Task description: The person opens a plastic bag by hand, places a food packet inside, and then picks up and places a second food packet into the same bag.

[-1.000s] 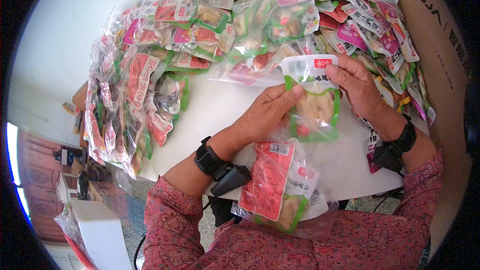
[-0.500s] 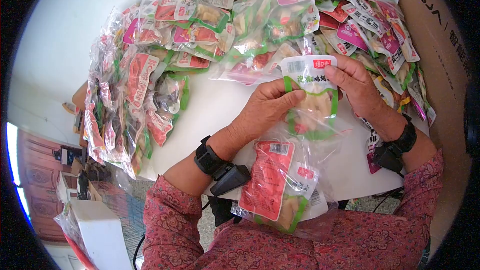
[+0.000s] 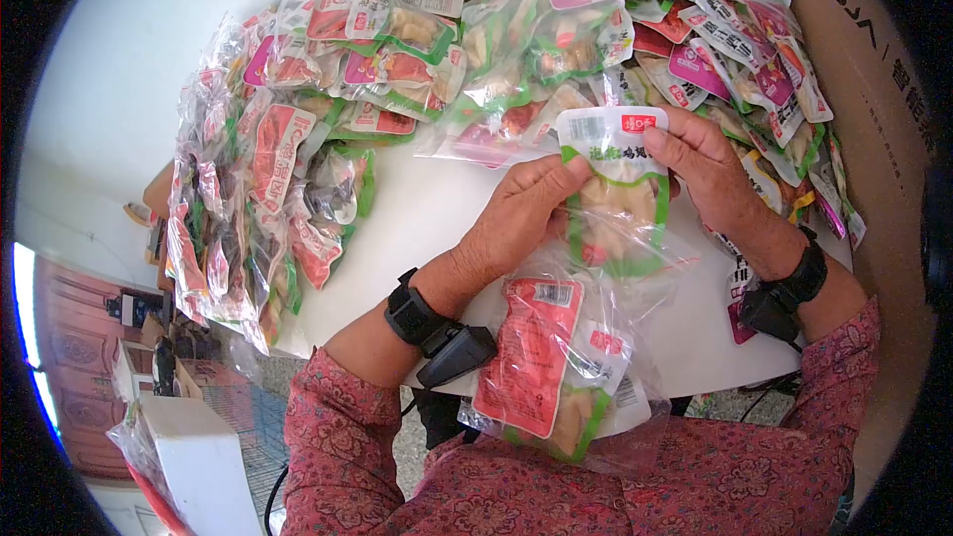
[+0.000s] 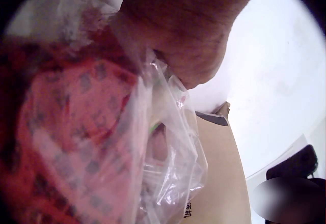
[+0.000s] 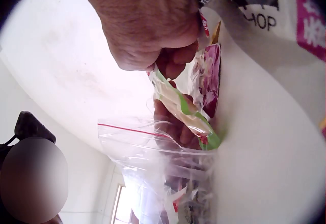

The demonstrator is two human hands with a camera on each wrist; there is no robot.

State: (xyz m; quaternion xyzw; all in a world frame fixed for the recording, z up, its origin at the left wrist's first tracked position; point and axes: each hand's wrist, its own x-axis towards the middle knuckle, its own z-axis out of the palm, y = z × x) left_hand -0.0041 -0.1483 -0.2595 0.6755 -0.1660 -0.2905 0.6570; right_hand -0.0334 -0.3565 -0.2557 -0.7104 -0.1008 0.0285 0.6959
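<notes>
A green-edged packet with a white top and pale food inside (image 3: pixel 620 203) is held upright between both hands. My right hand (image 3: pixel 710 169) pinches its top right corner, thumb in front. The left hand (image 3: pixel 521 208) grips the packet's left edge, its thumb on the front and its other fingers hidden behind. A clear zip bag with a red packet (image 3: pixel 531 352) and a green-edged packet (image 3: pixel 576 420) hangs below the hands, against the person's front. In the right wrist view the zip bag (image 5: pixel 137 140) shows its red seal line beneath the held packet (image 5: pixel 178 102).
Filled clear bags of packets (image 3: pixel 283 169) are heaped at the left, and more packets (image 3: pixel 566 40) lie along the back and right of the white table (image 3: pixel 397 228). A cardboard box (image 3: pixel 884 139) stands at the right edge. A white box (image 3: pixel 204 457) is at the lower left.
The left hand's thumb has shifted slightly up and back along the packet's left edge. The packet has moved only a little, and the clear bag's film below has spread to the right.
</notes>
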